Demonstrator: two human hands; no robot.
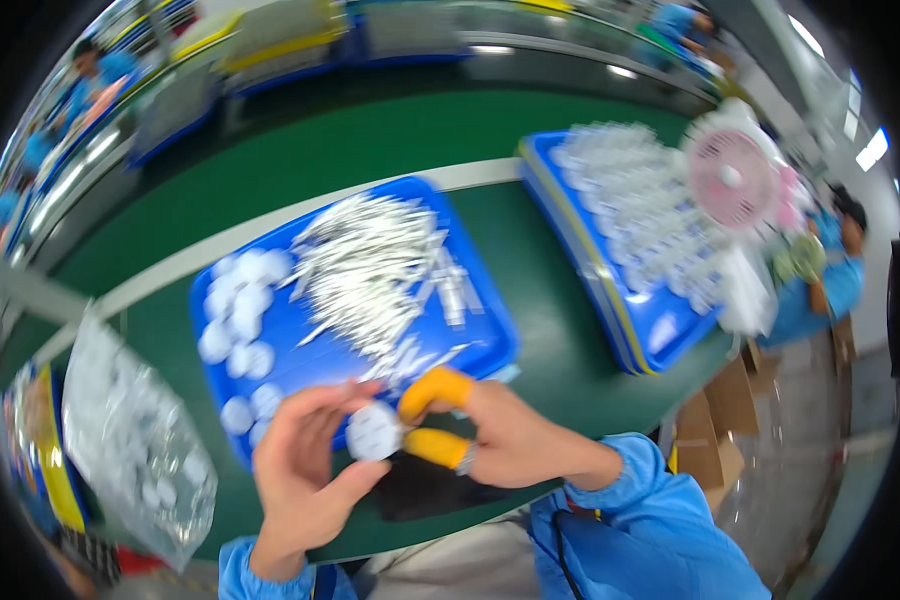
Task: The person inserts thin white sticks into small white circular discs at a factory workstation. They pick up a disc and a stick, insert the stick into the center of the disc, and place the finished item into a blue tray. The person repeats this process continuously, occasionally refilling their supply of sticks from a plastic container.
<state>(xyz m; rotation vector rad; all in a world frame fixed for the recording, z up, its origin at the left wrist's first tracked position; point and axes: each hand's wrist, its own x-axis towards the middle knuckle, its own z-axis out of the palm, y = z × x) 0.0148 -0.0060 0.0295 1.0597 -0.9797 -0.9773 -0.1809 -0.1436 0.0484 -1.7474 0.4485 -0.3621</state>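
A small white round disc with small marks on its face is held at the near edge of the blue tray. My left hand grips it from the left, fingers behind and thumb at the lower edge. Yellow covers sheathe the thumb and index finger of my right hand, whose tips close on the disc's right edge; blur hides whether a smaller piece is between them. In the tray, a heap of thin white strips fills the middle, and several more white discs lie along the left side.
At left sits a clear plastic bag with white pieces. Stacked blue trays carrying rows of clear plastic parts stand at right, beside a pink and white fan. Cardboard boxes stand right of the table. Another person sits beyond.
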